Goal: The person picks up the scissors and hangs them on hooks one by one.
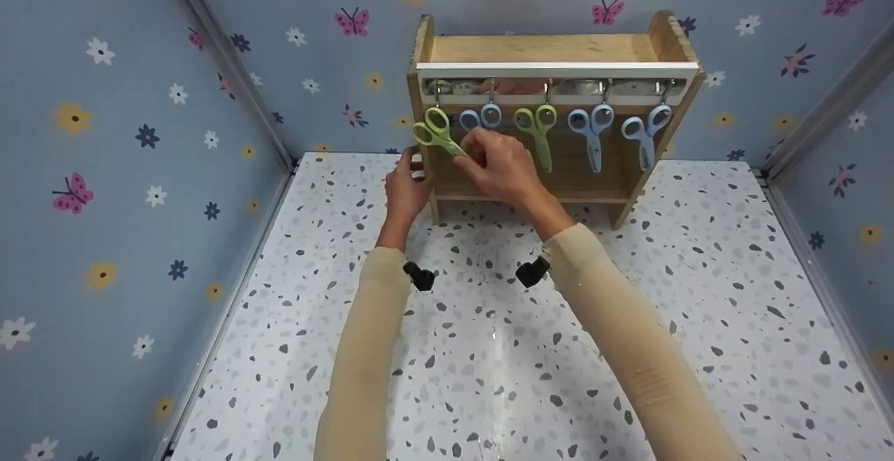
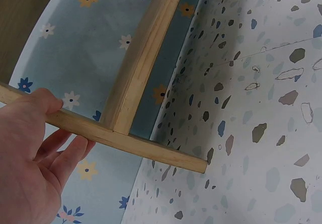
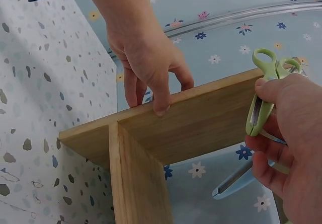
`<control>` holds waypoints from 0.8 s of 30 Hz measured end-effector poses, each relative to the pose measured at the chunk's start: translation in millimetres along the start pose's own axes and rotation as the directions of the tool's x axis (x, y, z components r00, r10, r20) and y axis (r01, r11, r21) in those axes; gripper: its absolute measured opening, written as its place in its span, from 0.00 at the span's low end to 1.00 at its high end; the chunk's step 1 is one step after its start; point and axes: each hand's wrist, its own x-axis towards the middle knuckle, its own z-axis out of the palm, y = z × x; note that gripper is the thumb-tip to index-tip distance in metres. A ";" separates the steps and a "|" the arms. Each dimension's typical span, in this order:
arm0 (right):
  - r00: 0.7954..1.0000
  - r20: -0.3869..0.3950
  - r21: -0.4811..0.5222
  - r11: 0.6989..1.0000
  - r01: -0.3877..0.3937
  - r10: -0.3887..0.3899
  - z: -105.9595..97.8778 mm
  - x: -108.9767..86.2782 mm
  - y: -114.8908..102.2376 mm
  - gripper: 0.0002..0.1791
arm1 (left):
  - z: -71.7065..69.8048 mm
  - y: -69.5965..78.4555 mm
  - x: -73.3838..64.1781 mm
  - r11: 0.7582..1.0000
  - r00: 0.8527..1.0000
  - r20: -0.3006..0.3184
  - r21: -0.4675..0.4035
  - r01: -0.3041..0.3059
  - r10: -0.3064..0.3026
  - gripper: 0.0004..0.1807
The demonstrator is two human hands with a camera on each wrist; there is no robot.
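My right hand [image 1: 504,167] pinches the blade end of a pair of green scissors [image 1: 438,128] between thumb and fingers. These scissors tilt, handles up and to the left, with one loop right at the leftmost hook [image 1: 438,91]. In the right wrist view, my thumb lies across the green scissors [image 3: 270,70] just below the handle loops. My left hand [image 1: 407,192] grips the left side board of the wooden rack [image 1: 538,47], thumb on one face and fingers on the other. Behind the right hand hang blue scissors [image 1: 491,114], their blades mostly hidden.
Another pair of green scissors [image 1: 543,126] and two blue pairs, one in the middle [image 1: 594,129] and one far right [image 1: 646,136], hang from the metal strip. The rack stands on a speckled white tabletop [image 1: 475,349], against a flowered blue wall [image 1: 335,63].
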 end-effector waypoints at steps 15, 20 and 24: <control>1.000 0.000 -0.013 1.000 -0.018 0.018 3.6 -1.0 2.1 0.15 | 0.2 -2.0 1.2 0.999 0.999 -0.017 -0.006 -0.042 0.042 0.30; 0.999 0.001 0.003 0.999 -0.038 0.038 5.6 -3.0 3.2 0.15 | 0.8 -2.4 1.2 0.999 0.999 -0.016 -0.004 -0.035 0.035 0.30; 0.999 -0.003 0.007 0.999 -0.045 0.045 7.7 -4.7 6.1 0.14 | 1.1 -2.2 1.5 0.999 0.999 -0.016 -0.004 -0.033 0.033 0.29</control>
